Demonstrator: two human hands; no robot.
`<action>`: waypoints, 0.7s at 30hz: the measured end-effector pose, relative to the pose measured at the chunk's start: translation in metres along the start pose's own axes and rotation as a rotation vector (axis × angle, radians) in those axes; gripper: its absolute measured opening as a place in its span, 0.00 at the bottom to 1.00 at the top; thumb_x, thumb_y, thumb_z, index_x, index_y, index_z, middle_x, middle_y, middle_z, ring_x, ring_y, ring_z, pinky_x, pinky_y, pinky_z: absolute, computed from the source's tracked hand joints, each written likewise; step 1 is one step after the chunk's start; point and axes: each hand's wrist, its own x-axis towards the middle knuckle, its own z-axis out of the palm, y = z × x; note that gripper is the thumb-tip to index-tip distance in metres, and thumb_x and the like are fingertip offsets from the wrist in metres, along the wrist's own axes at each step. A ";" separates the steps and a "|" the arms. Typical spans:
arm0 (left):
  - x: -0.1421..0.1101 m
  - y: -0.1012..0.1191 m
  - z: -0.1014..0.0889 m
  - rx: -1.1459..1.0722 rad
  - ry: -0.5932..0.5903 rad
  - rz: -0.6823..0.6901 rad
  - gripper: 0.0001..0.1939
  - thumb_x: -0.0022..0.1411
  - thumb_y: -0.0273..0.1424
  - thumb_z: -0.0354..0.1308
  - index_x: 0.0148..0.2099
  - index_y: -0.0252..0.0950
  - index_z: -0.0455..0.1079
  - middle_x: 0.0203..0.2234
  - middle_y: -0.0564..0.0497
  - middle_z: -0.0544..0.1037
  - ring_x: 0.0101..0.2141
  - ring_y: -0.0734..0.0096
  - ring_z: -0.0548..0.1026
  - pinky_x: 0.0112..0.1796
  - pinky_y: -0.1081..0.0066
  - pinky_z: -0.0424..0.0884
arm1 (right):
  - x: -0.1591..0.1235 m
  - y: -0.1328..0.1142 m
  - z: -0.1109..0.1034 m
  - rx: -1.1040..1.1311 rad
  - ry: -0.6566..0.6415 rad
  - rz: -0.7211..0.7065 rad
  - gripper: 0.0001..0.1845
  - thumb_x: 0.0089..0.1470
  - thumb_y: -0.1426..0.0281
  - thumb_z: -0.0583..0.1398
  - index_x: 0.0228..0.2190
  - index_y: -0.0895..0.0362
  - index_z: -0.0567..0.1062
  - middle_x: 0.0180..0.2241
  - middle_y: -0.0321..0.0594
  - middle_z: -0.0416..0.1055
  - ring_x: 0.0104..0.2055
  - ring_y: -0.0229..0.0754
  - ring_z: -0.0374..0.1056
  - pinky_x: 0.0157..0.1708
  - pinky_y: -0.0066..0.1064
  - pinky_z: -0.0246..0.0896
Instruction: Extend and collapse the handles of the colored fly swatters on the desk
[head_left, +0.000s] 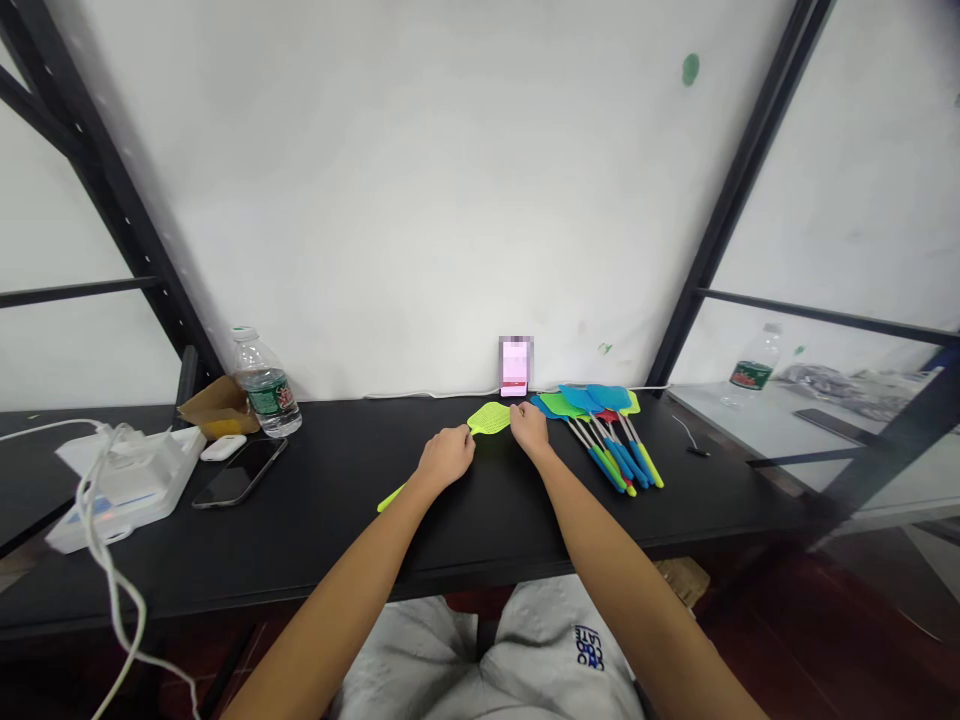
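Observation:
A yellow-green fly swatter (489, 418) lies slantwise over the black table, its perforated head pointing away from me and to the right. Around the neck of it, just below the head, my left hand (447, 457) is closed. My right hand (529, 428) is closed at the far right edge of the swatter's head. The handle's end shows beyond my left forearm; the shaft between is hidden by my hand and arm. Just right of my right hand lies a pile of blue, green and red fly swatters (600, 402), handles towards me.
A lit phone (515, 366) leans on the wall behind my hands. On the left are a water bottle (268, 385), a small cardboard box (220, 408), a white earbud case (223, 448), a dark phone (241, 473) and a white power strip (142, 490) with cables. Black metal posts rise at both sides.

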 end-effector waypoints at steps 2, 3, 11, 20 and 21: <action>-0.001 0.000 0.000 -0.011 -0.005 0.002 0.16 0.69 0.35 0.41 0.41 0.38 0.70 0.37 0.44 0.79 0.38 0.60 0.77 0.37 0.67 0.67 | 0.001 0.000 0.000 -0.001 0.000 -0.003 0.16 0.58 0.62 0.49 0.28 0.56 0.71 0.31 0.43 0.72 0.32 0.43 0.64 0.29 0.29 0.52; -0.001 0.000 -0.001 -0.014 -0.005 0.000 0.16 0.69 0.35 0.41 0.41 0.39 0.70 0.37 0.44 0.79 0.38 0.60 0.77 0.37 0.67 0.66 | 0.001 0.001 0.000 0.000 -0.002 -0.002 0.16 0.58 0.62 0.49 0.28 0.56 0.71 0.31 0.43 0.72 0.32 0.43 0.64 0.30 0.29 0.52; 0.000 -0.002 0.000 -0.027 -0.004 -0.009 0.18 0.69 0.37 0.40 0.41 0.40 0.71 0.37 0.44 0.79 0.38 0.60 0.77 0.37 0.67 0.66 | 0.002 0.002 0.001 0.017 -0.004 0.011 0.16 0.57 0.63 0.49 0.30 0.57 0.73 0.32 0.44 0.73 0.34 0.44 0.66 0.32 0.29 0.55; 0.000 -0.001 0.000 -0.036 0.002 -0.034 0.19 0.70 0.40 0.41 0.38 0.40 0.72 0.37 0.45 0.79 0.37 0.61 0.77 0.36 0.68 0.66 | 0.001 -0.001 -0.002 0.009 -0.019 0.025 0.16 0.58 0.63 0.49 0.33 0.57 0.74 0.36 0.47 0.74 0.38 0.46 0.68 0.35 0.30 0.57; 0.000 -0.001 0.000 -0.039 0.000 -0.041 0.19 0.70 0.40 0.41 0.38 0.40 0.72 0.36 0.45 0.79 0.37 0.61 0.77 0.36 0.69 0.66 | 0.001 -0.001 -0.002 0.010 -0.018 0.025 0.16 0.58 0.63 0.49 0.33 0.57 0.74 0.36 0.47 0.74 0.38 0.46 0.68 0.35 0.30 0.58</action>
